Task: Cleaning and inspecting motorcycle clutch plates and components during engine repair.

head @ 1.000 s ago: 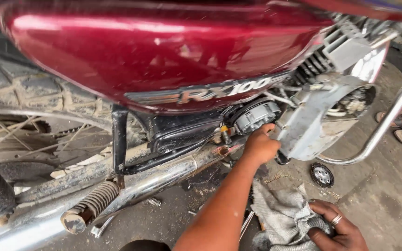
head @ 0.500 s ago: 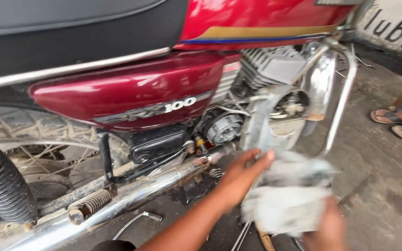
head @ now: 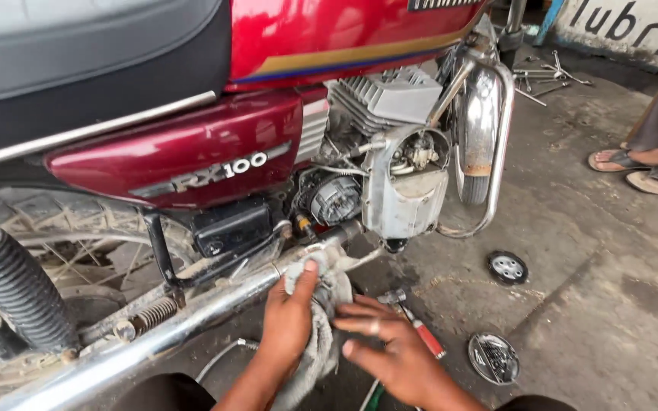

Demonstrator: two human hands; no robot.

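1. Left hand [head: 289, 320] — bare, no glove, forearm without a sleeve.
2. Right hand [head: 397, 350] — bare too, a pale ring on one finger.
3. Dark trousers at the knees.

Open floor [head: 573, 228] lies right of the engine [head: 405, 183]; exhaust pipe [head: 192, 320] and crash bar [head: 496, 152] block.

A grey crumpled cloth [head: 327, 293] lies on the long chromed steel exhaust pipe [head: 192, 316], below the finned metal engine [head: 390, 103]. Right of it, two round metal covers [head: 507, 267] rest on the concrete floor [head: 611, 251], a red-handled screwdriver [head: 419, 329] between.
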